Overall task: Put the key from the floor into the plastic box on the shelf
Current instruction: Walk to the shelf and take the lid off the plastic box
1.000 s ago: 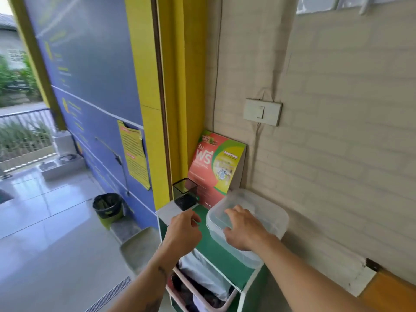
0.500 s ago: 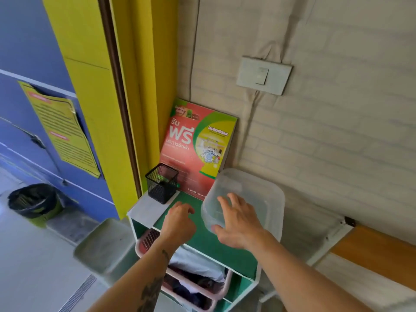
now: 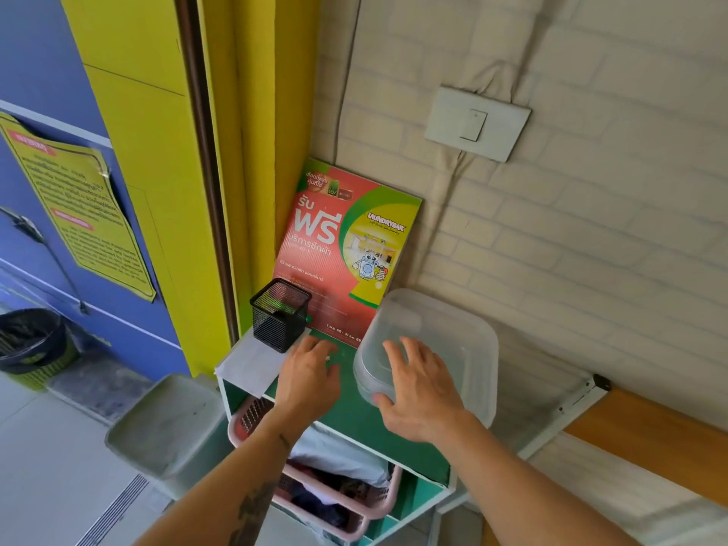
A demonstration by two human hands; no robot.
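L hand (image 3: 311,382) sits at frame centre, knuckles up, fingers curled down onto the green shelf (image 3: 354,411) top. A small pale glint shows at its fingertips, poss. the key (image 3: 327,359), too small to be sure. So can't tell if that hand is clenched on the key or just resting; the palm side is hidden.

R hand (image 3: 419,392) is just right of centre, fingers spread, thumb against the near-left corner of the plastic box (image 3: 453,336), palm over its lid. It looks pressed on the lid, not wrapped round anything: holding the box steady or about to lift the lid, by my guess.

Key relation: box lies right of the L hand, close, with only a strip of bare green shelf between the two hands. Box's long axis runs from lower centre toward upper right, alongside the brick wall (image 3: 591,250). R hand is already on it; L hand is the nearer one to the supposed key. The lid looks shut, so it likely has to come off before anything goes in.

Further out: black mesh cup (image 3: 280,314) touching-close, up-left of the L hand; red-green poster (image 3: 342,246) leaning behind it; pink basket (image 3: 338,502) in the shelf below.
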